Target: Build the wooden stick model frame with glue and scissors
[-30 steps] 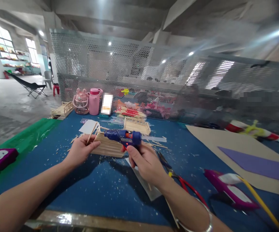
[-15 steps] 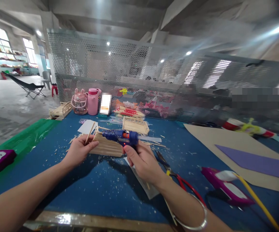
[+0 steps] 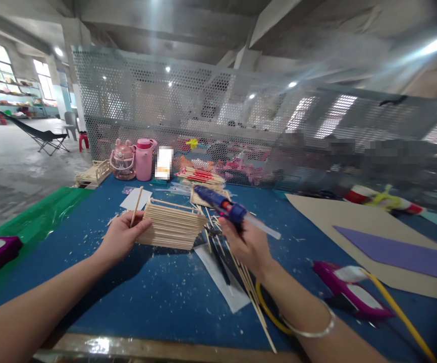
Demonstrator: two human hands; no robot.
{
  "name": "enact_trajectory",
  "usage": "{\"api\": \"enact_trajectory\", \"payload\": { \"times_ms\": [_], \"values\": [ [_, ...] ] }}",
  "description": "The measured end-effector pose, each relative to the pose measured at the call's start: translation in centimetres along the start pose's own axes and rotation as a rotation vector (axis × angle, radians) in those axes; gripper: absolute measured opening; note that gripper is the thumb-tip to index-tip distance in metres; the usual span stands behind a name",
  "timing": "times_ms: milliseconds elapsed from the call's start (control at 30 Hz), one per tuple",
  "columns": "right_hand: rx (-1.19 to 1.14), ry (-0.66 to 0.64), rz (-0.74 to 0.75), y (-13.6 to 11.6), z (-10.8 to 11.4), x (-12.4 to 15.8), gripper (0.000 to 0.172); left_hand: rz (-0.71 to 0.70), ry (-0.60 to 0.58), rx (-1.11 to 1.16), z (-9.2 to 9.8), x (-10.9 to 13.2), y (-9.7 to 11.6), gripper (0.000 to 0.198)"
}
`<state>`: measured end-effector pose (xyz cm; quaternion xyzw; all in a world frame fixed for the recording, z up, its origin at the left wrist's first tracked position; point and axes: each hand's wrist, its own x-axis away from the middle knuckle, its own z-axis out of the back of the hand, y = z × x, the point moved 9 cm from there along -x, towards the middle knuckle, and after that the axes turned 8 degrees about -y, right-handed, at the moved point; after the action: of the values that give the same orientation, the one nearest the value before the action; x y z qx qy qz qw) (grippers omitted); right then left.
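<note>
My left hand (image 3: 122, 234) grips the left end of a panel of thin wooden sticks (image 3: 173, 227), set side by side, with a rail along its top. A short wooden stick (image 3: 137, 204) stands up between the thumb and fingers of this hand. In my right hand (image 3: 247, 244) is a blue hot glue gun (image 3: 222, 204), its nozzle pointing up and left, apart from the panel. A clear glue stick (image 3: 262, 225) juts from its rear. Below it, several long loose sticks (image 3: 256, 302) and a dark slim tool (image 3: 220, 262) lie over white paper (image 3: 237, 300).
Behind are another stick piece (image 3: 199, 197), a bundle of red-marked sticks (image 3: 201, 175), a pink bottle (image 3: 144, 160) and a pink clear jug (image 3: 123, 160). Right, a purple-and-white device (image 3: 350, 290) lies near brown card (image 3: 317, 217). A perforated metal screen (image 3: 146, 96) borders the table.
My right hand has drawn the glue gun right, away from the panel, and its nozzle has tilted upward. The panel's right end now shows. My left hand keeps its hold; its short stick is more upright.
</note>
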<state>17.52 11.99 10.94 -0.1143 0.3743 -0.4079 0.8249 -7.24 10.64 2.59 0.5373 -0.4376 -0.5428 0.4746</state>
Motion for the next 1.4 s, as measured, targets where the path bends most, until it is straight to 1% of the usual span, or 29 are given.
{"api": "enact_trajectory", "payload": {
  "times_ms": [67,100,133,200,267,300,367,433,533,600,633,667,733,800,833,867,900,967,1000,1033,1067,1100,1167,1233,1267,1300,1333,1367,1400],
  "values": [
    [0.265,0.191,0.064,1.7,2.9,-1.2,0.037,0.081,-0.012,0.142,-0.4,0.2,-0.5,0.036],
    [0.366,0.218,0.069,2.9,3.8,-2.1,0.037,0.136,-0.021,0.211,-0.8,0.3,-0.8,0.037],
    [0.451,0.215,0.048,4.3,4.3,-3.1,0.037,0.200,-0.028,0.268,-1.1,0.5,-1.2,0.037],
    [0.583,0.151,-0.038,7.3,4.5,-5.1,0.036,0.338,-0.048,0.336,-1.9,1.0,-2.1,0.037],
    [0.666,0.045,-0.130,10.0,3.4,-6.6,0.035,0.459,-0.081,0.349,-2.6,1.5,-3.2,0.037],
    [0.685,-0.013,-0.155,10.9,2.4,-7.1,0.036,0.504,-0.104,0.348,-2.9,1.7,-3.7,0.038],
    [0.689,-0.140,-0.137,12.1,-0.3,-7.7,0.035,0.555,-0.163,0.340,-3.5,1.9,-4.4,0.041],
    [0.669,-0.220,-0.106,13.0,-2.6,-7.9,0.033,0.570,-0.214,0.311,-3.8,1.9,-4.9,0.044],
    [0.642,-0.252,-0.121,14.6,-4.2,-8.1,0.031,0.589,-0.277,0.195,-4.0,2.1,-5.4,0.045],
    [0.632,-0.253,-0.145,15.5,-4.3,-8.2,0.029,0.588,-0.290,0.039,-3.6,2.1,-5.4,0.044],
    [0.629,-0.243,-0.155,15.7,-4.1,-8.2,0.029,0.547,-0.266,-0.071,-3.0,1.9,-5.1,0.043],
    [0.628,-0.223,-0.164,15.6,-3.8,-8.2,0.029,0.475,-0.215,-0.199,-2.1,1.5,-4.5,0.041],
    [0.627,-0.159,-0.181,14.3,-2.9,-7.8,0.032,0.263,-0.066,-0.469,-0.3,0.9,-2.2,0.036],
    [0.587,-0.083,-0.161,11.6,-2.0,-6.9,0.034,0.052,0.044,-0.682,0.6,0.7,0.4,0.033],
    [0.485,-0.036,-0.091,9.4,-1.6,-6.2,0.033,-0.037,0.060,-0.757,0.5,0.7,1.5,0.032],
    [0.381,-0.009,-0.001,6.9,-1.3,-5.3,0.033,-0.124,0.060,-0.823,0.2,0.7,2.5,0.031],
    [0.302,-0.017,0.104,4.3,-1.4,-4.4,0.034,-0.213,0.050,-0.884,-0.3,0.8,3.4,0.031],
    [0.261,-0.083,0.332,-0.9,-2.0,-2.1,0.036,-0.399,0.013,-1.010,-2.1,1.1,5.2,0.030],
    [0.285,-0.114,0.418,-2.9,-2.3,-1.0,0.038,-0.487,-0.014,-1.072,-3.3,1.2,5.9,0.029],
    [0.306,-0.117,0.457,-4.2,-2.5,-0.1,0.038,-0.564,-0.047,-1.130,-4.5,1.4,6.3,0.028],
    [0.323,-0.121,0.468,-5.0,-2.6,0.5,0.036,-0.631,-0.080,-1.180,-5.8,1.6,6.6,0.028],
    [0.333,-0.124,0.466,-5.3,-2.8,0.8,0.034,-0.687,-0.104,-1.222,-6.8,1.7,6.9,0.027],
    [0.313,-0.135,0.444,-5.0,-3.2,1.1,0.030,-0.771,-0.130,-1.263,-8.3,1.8,7.1,0.027],
    [0.256,-0.141,0.405,-3.8,-3.4,1.1,0.027,-0.817,-0.100,-1.240,-8.4,1.9,7.6,0.026],
    [0.217,-0.137,0.363,-3.0,-3.4,1.0,0.026,-0.812,-0.047,-1.211,-7.8,1.8,8.0,0.024],
    [0.172,-0.129,0.302,-2.0,-3.3,0.8,0.025,-0.770,0.041,-1.169,-6.5,1.6,8.4,0.026],
    [0.122,-0.118,0.224,-0.9,-3.2,0.6,0.025,-0.680,0.141,-1.119,-4.8,1.2,8.6,0.033],
    [0.063,-0.104,0.138,0.2,-3.0,0.5,0.025,-0.544,0.240,-1.064,-2.7,0.8,8.4,0.042],
    [-0.001,-0.091,0.056,1.3,-2.9,0.4,0.025,-0.347,0.306,-0.993,-0.6,0.2,7.4,0.048]
  ]
}}
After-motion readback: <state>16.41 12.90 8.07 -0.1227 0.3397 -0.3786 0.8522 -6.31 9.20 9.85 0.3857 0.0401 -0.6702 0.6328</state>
